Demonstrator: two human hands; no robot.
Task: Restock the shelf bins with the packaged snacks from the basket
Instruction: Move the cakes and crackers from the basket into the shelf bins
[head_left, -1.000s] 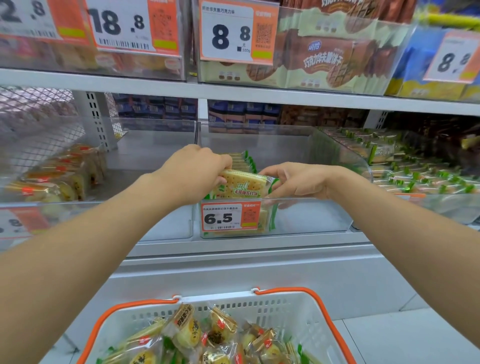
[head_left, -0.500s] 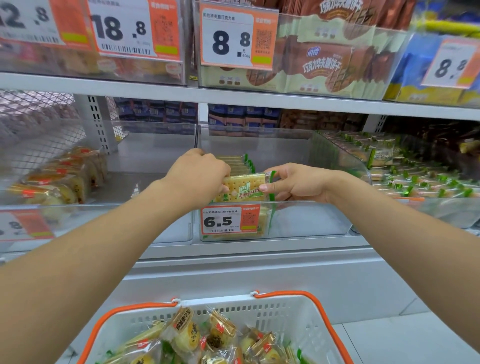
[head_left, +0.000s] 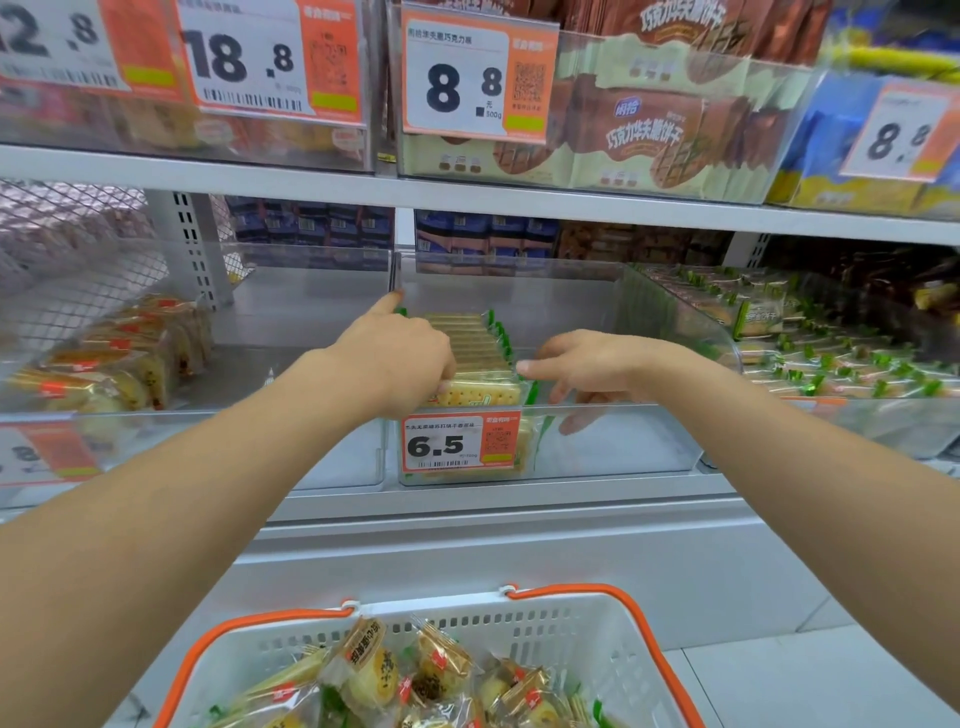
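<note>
Nearest, our white basket (head_left: 597, 644) holds wrapped yellow snacks (head_left: 374, 675). Farther up, the clear shelf bin (head_left: 649, 447) tagged 6.5 (head_left: 460, 444) holds a row of cracker packs (head_left: 475, 353) along its left side. Our left hand (head_left: 400, 358) curls its grip on the front pack (head_left: 480, 392), index finger pointing far. Our right hand (head_left: 587, 366) hovers just right of the row, fingers loosely spread, holding nothing.

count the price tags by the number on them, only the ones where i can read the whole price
18.8 tag: 1
8.8 tag: 1
6.5 tag: 1
Total: 3 fully readable. Three more tags are cut off or blurred: one at the top left edge, one at the top right and one at the lower left.
</note>
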